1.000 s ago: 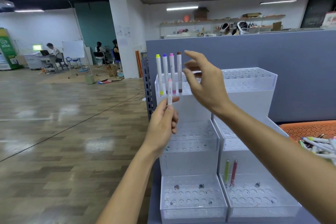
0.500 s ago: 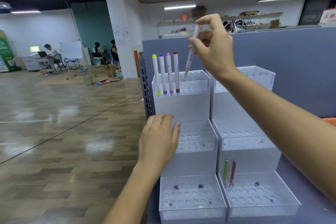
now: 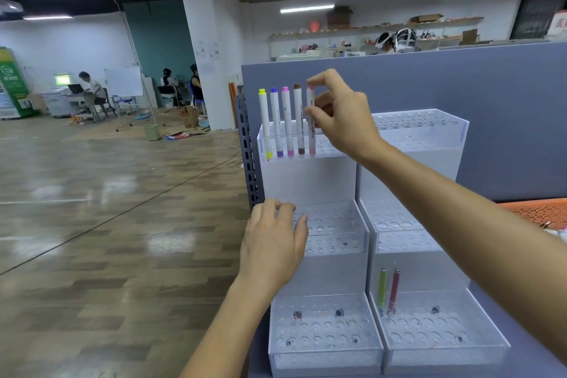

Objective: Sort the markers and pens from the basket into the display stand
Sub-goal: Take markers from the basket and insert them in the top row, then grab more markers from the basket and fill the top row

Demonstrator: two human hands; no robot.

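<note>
A clear tiered display stand with hole-grid tops stands before me. Its top left tier holds a row of white markers: yellow, purple, pink and brown. My right hand pinches a light pink marker that stands in the hole beside the brown one. My left hand hovers flat over the left middle tier, holding nothing. A green pen and a red pen stand in the lower right tier. The orange basket shows at the right edge.
A grey partition rises behind the stand. A perforated metal upright runs along the stand's left side. To the left lies open wooden floor, with people at desks far back.
My left hand passed the light pink marker to my right hand and dropped to the middle tier. My right hand raised the marker, then lowered it into the top tier's row.
</note>
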